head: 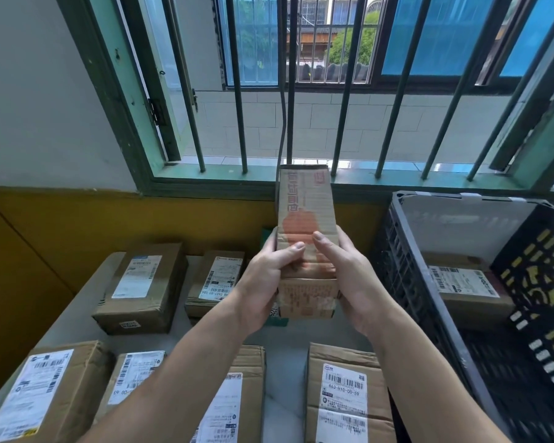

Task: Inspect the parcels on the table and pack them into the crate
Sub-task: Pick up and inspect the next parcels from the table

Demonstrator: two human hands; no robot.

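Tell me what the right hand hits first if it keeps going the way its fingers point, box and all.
The right hand points up and away, toward the window. The held box leads, so its top would likely meet the window bars or sill first. Depth is unclear, and the crate sits off to the right of that line.

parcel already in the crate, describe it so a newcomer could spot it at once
Look right of the table to the black slatted crate. Against its far end lies one brown parcel with a white barcode label on top. It is the only parcel inside the crate.
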